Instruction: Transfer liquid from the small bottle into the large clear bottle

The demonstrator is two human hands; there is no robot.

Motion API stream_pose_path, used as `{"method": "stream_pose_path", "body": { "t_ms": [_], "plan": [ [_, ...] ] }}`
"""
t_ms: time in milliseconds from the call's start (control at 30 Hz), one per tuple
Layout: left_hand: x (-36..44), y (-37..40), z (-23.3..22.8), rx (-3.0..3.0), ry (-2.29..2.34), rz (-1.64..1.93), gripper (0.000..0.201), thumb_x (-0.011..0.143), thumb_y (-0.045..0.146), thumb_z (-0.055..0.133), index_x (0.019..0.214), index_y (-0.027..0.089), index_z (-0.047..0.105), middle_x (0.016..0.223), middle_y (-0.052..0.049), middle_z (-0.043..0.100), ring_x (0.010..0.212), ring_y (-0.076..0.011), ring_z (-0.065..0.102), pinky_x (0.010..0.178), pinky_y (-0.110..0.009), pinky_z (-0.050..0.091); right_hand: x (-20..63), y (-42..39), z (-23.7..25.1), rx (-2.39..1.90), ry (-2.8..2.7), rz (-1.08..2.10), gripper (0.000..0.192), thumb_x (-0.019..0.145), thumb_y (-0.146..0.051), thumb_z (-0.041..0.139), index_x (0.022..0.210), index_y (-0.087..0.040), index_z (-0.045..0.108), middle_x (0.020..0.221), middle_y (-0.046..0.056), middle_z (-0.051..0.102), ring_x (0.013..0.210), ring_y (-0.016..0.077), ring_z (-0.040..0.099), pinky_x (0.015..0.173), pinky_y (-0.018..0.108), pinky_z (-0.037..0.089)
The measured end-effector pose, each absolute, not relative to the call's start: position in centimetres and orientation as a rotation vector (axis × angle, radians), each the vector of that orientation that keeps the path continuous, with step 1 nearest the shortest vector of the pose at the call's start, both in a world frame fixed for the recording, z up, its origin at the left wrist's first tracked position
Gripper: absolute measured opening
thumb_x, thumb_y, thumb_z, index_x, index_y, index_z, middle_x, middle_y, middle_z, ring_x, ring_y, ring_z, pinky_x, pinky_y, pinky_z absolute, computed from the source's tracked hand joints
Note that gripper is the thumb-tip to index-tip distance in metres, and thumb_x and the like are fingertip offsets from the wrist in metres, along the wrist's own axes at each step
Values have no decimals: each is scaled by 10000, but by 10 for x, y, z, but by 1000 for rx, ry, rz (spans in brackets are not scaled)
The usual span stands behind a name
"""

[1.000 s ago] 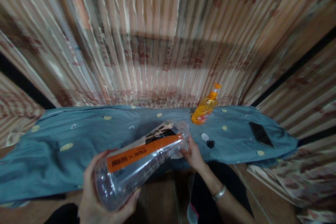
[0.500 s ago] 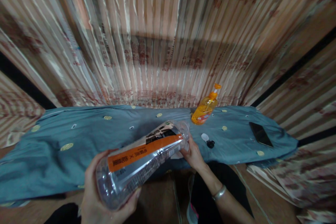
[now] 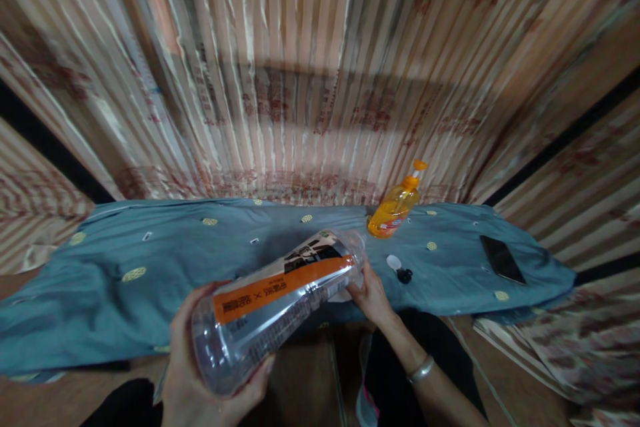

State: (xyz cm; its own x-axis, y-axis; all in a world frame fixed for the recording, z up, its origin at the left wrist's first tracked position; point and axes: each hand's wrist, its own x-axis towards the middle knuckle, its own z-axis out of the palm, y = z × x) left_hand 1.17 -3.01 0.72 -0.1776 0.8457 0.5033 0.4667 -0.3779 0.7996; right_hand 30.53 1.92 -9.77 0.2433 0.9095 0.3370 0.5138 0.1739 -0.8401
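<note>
A large clear plastic bottle (image 3: 280, 307) with an orange, silver and black label is held aslant, its base toward me on the left and its narrower end pointing up to the right. My left hand (image 3: 200, 367) is wrapped around the base, thumb underneath. At the narrower end, my right hand (image 3: 373, 297) grips the bottle from the side; part of its fingers is hidden behind the plastic. Just beyond that end stands a pump bottle (image 3: 393, 212) of orange liquid. A white disc (image 3: 393, 261) and a small black object (image 3: 404, 275) lie close to the right hand.
A blue-green patterned cloth (image 3: 170, 260) covers the surface before me. A dark phone (image 3: 503, 259) lies at its right. Pleated curtains (image 3: 300, 100) hang behind and at both sides, with dark slanting bars (image 3: 555, 147). My knees are beneath the front edge.
The whole scene has shifted slightly right in view. Both hands keep their hold on the clear bottle, with its tilt nearly unchanged.
</note>
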Motion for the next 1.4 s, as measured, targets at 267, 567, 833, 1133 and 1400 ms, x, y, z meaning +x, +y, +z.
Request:
{"method": "stream_pose_path", "body": {
  "t_ms": [267,567,833,1133,1400],
  "plan": [
    [12,-31,9,1768,1546,1554,829,755,562,801,1471,268,504,1336,-90,667,1161,-273,724,1062,-382,600,306,19,-98,-1492,-1425,486,504,864,-379,683,1340,-232,607,1255,128,801,1156,335,780,1035,496,622],
    [12,-32,10,1694,1527,1544,855,724,556,832,1464,278,506,1349,-78,658,1178,-263,714,1085,-364,578,308,19,-100,-1493,-1430,498,508,875,-393,670,1347,-218,601,1241,140,804,1144,332,784,1030,489,625],
    [12,-33,10,1681,1530,1534,859,709,549,834,1458,290,503,1346,-76,662,1169,-277,719,1056,-402,603,307,19,-103,-1473,-1430,476,574,864,-343,672,1416,-210,592,1256,115,803,1141,308,785,1015,448,634],
    [9,-32,8,1705,1515,1530,877,703,546,846,1465,287,499,1351,-90,663,1167,-301,723,1039,-438,623,308,20,-104,-1475,-1420,449,515,855,-363,681,1351,-236,628,1193,98,816,1078,299,794,974,438,643],
    [11,-33,10,1720,1522,1529,838,721,546,822,1453,291,503,1334,-82,667,1145,-295,727,1032,-447,625,310,19,-107,-1489,-1434,434,479,850,-372,686,1302,-223,632,1182,114,817,1077,314,791,951,447,649]
  ]
}}
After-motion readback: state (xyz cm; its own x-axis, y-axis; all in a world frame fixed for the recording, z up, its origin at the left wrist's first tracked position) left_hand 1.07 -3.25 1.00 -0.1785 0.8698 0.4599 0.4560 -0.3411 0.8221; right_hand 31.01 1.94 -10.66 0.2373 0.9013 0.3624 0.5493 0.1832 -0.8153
